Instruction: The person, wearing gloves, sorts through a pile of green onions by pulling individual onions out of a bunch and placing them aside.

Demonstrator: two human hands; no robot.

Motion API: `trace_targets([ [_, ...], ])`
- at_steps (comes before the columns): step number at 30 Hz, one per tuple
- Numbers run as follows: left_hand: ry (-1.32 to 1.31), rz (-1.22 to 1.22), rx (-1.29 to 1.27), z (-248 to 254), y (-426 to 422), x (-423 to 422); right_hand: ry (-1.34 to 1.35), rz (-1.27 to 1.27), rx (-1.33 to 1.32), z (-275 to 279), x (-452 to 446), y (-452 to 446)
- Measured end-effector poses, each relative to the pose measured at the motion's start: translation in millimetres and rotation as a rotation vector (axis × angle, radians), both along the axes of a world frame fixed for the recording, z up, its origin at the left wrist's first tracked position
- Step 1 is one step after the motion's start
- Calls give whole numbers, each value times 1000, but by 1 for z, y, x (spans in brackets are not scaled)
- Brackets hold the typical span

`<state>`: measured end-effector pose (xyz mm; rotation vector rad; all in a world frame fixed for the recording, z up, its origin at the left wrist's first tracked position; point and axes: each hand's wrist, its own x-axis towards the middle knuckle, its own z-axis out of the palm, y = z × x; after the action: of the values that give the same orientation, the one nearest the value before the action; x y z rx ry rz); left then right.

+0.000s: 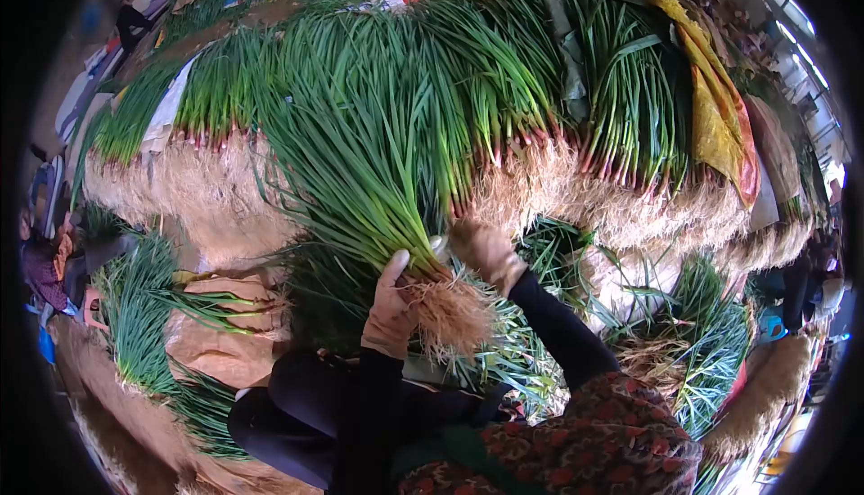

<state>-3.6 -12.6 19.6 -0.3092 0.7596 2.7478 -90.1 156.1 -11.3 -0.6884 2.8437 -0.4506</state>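
Note:
My left hand (393,304), in a pale glove, is wrapped round the lower stems of a bunch of green garlic (396,211). Its long leaves fan up and to the left, and its tangled pale roots (450,315) hang out to the right of the hand. My right hand (489,252), also gloved, is just beyond those roots, at the edge of the big pile. Its fingers are curled at the base of some reddish green garlic stems (460,193), with the fingertips partly hidden.
Rows of green garlic (634,90) stand across the far side, roots towards me. A yellow and orange sack (706,81) lies over the right end. Loose stalks lie on brown sacking (225,342) at left. Another leafy heap (711,351) is at right. People sit at both edges.

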Motion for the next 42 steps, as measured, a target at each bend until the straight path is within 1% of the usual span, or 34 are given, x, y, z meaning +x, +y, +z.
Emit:
trace_targets([
  [1,-31,-30,19,-11,0,0,-73,45,-178,-7,9,6],
  [3,-86,-88,53,-12,4,-2,-211,136,-541,-34,18,20],
  [4,-63,-51,8,-6,6,-3,-277,187,-727,-49,19,25],
  [5,-102,-30,44,-5,7,-2,-342,241,-914,-59,20,28],
  [7,-173,14,117,-4,11,-1,-479,127,-1116,-49,14,21],
  [9,-183,29,32,-13,9,1,-629,-218,-1130,-28,-1,-4],
  [12,-186,61,-58,-10,3,5,-421,-266,-757,5,1,-27],
  [13,-183,72,-78,-7,2,6,-582,-353,-942,-3,2,-30],
  [15,-156,59,25,-4,2,4,-911,-533,-1296,-19,7,-36],
  [16,-145,47,80,-4,4,4,-595,-556,-1144,-24,9,-43],
  [17,-122,37,95,-8,5,5,-945,-624,-1203,-17,7,-39],
  [18,-96,28,107,-15,4,4,-1134,-698,-1577,-29,2,-37],
  [19,-69,22,118,-18,3,4,-1316,-754,-1958,-58,-8,-34],
  [20,17,-63,258,-16,1,5,-1279,-935,-1841,-93,-29,-25],
  [21,-12,-38,241,-6,-2,4,-1277,-696,-1825,-82,-26,-23],
  [23,-95,29,224,10,0,12,-1278,-409,-1794,-42,-9,-34],
  [24,-120,16,174,2,1,9,-1325,-515,-1688,-9,-2,-37],
  [25,-78,11,148,-8,1,7,-1196,-607,-1590,31,10,-44],
  [26,-37,4,119,-17,1,5,-1225,-546,-1591,16,4,-44],
  [28,-5,-20,99,-18,1,5,-1269,-449,-1599,-30,-4,-43],
  [29,11,-15,215,-11,1,6,-1286,-405,-1601,-43,-2,-46],
  [30,27,-9,333,-2,1,10,-1207,-583,-1465,-23,8,-58],
  [31,40,-1,452,5,1,13,-703,-96,-1042,-59,7,-53],
  [32,-29,11,562,12,-2,15,-47,127,-633,-97,5,-47],
  [33,139,3,571,13,-2,15,-274,8,-456,-96,15,-34],
  [35,234,16,628,23,-12,11,-173,526,-293,-185,23,-3],
  [36,262,25,640,26,-17,9,-571,575,-181,-175,20,33],
  [38,271,40,662,27,-22,5,-367,252,119,-64,4,3],
  [40,287,28,683,29,-23,2,-103,-129,-11,-82,-20,-1],
  [41,293,20,694,29,-23,1,-102,-401,-369,-88,-26,-7],
  [42,297,14,700,30,-22,1,-62,-477,-506,-111,-22,-30],
])
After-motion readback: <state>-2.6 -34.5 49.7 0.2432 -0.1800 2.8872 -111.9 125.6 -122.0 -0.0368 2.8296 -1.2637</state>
